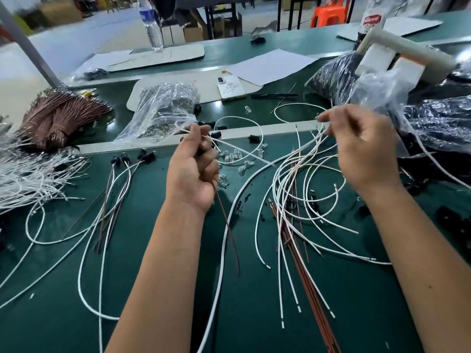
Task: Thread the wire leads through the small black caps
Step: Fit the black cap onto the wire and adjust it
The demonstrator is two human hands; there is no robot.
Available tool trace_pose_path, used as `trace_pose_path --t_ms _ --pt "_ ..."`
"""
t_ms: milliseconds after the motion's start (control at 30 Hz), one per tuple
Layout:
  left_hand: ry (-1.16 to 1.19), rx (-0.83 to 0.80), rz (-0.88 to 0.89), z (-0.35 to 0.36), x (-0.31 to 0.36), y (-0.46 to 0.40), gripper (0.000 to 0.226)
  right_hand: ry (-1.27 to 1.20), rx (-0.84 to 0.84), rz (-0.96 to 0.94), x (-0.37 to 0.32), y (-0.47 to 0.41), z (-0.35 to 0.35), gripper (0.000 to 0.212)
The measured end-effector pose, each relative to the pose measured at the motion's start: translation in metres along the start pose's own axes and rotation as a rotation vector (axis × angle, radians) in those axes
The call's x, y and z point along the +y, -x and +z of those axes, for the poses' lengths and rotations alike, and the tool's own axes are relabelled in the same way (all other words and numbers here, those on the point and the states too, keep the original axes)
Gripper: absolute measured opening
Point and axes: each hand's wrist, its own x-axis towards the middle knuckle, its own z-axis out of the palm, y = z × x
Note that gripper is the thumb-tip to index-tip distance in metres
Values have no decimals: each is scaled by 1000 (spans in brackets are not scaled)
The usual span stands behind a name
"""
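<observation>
My left hand (pixel 193 166) is curled round a small black cap with a white wire (pixel 224 240) and a thin red wire (pixel 229 233) trailing from the fist down to the green table. My right hand (pixel 362 149) is raised and blurred, its fingertips pinching the ends of white wire leads (pixel 309 143) that rise from a loose heap of white and red wires (pixel 293 212). Finished capped leads (pixel 122 174) lie to the left. Loose black caps (pixel 252 138) sit along the grey strip, and small clear bulbs (pixel 234 156) lie just right of my left hand.
A white wire bundle (pixel 30 174) and brown wire bundles (pixel 61 115) lie at left. A clear bag of parts (pixel 163 110), a phone (pixel 230 87), paper (pixel 270 64), a water bottle (pixel 150 21) and black plastic bags (pixel 433 118) stand farther back.
</observation>
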Motion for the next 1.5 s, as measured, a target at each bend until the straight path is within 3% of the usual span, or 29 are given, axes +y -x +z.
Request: trace_pose_path --t_ms 100,167,367,567,733,900,1133,1500 --pt "-289 -34 35 5 -11 1 20 -131 -405 -113 -22 17 17 36" --pt "-334 -83 29 9 -18 4 20 -93 -552 -151 -27 26 28 28" --pt "-370 -140 37 13 -25 6 19 -234 -656 -3 -25 30 33 9" --pt "-406 -140 16 15 -29 8 20 -480 -751 267 -19 28 30 14" --pt "-416 -142 -34 16 -30 8 23 -683 -676 406 -25 29 33 16" --pt "-410 -197 -92 15 -27 9 23 -1088 -523 469 -28 24 29 12" --pt "-407 -299 -168 14 -20 11 28 -1129 -451 420 -29 25 33 16" --pt "-504 -589 -265 14 -12 21 29 -1145 -366 411 -29 21 30 19"
